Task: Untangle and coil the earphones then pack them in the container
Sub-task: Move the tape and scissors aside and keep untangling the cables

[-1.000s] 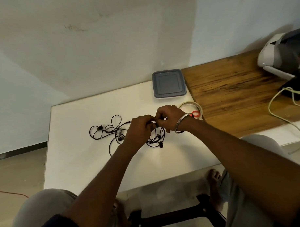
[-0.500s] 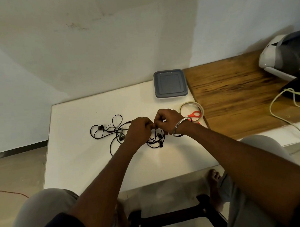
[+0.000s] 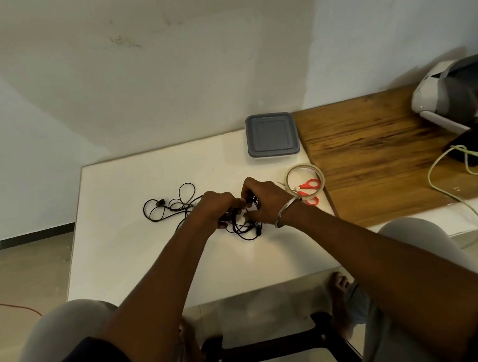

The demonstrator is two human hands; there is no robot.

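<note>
A tangle of black earphones (image 3: pixel 170 207) lies on the white table (image 3: pixel 132 255), its loops spreading left and also bunching under my hands. My left hand (image 3: pixel 215 206) and my right hand (image 3: pixel 263 200) meet over the right part of the tangle, fingers pinched on the cords. A metal bangle sits on my right wrist. The grey square container (image 3: pixel 272 135), lid on, stands at the table's far edge, apart from my hands.
A roll of clear tape (image 3: pixel 305 184) and red-handled scissors (image 3: pixel 308 185) lie just right of my right hand. A wooden surface (image 3: pixel 380 154) adjoins the table on the right, with a grey-white device (image 3: pixel 451 92) and a pale cable (image 3: pixel 449 189). My knees are below the table.
Both hands have shifted slightly lower onto the bundle while working the cords. The left loops of the earphones have stayed put.
</note>
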